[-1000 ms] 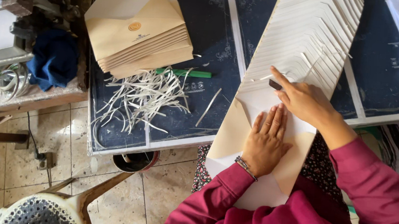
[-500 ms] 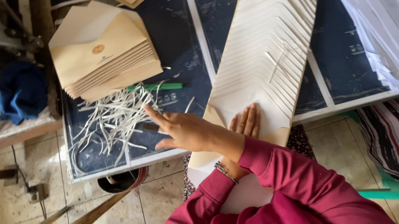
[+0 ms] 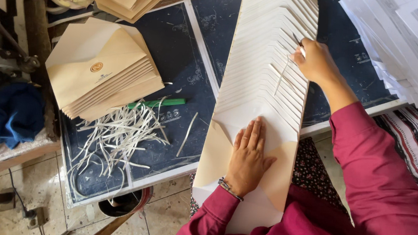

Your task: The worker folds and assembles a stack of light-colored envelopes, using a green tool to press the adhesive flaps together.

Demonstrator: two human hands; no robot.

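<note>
The right hand (image 3: 317,61) has come back from the pile of strips (image 3: 118,133) to the fanned row of envelopes (image 3: 267,72) on the desk (image 3: 184,56); its grip is pinching a thin white strip (image 3: 282,77) there. The left hand (image 3: 249,153) stays flat and open on the near envelopes, so one more strip is being peeled

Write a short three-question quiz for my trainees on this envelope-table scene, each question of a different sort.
1. True or false: the left hand lies flat on the fanned row of white envelopes.
2. The green pen lies beside: A) loose paper strips B) scissors C) a cup.
3. What does the right hand pinch?

Key: 1 true; 2 A; 3 a thin paper strip.
</note>
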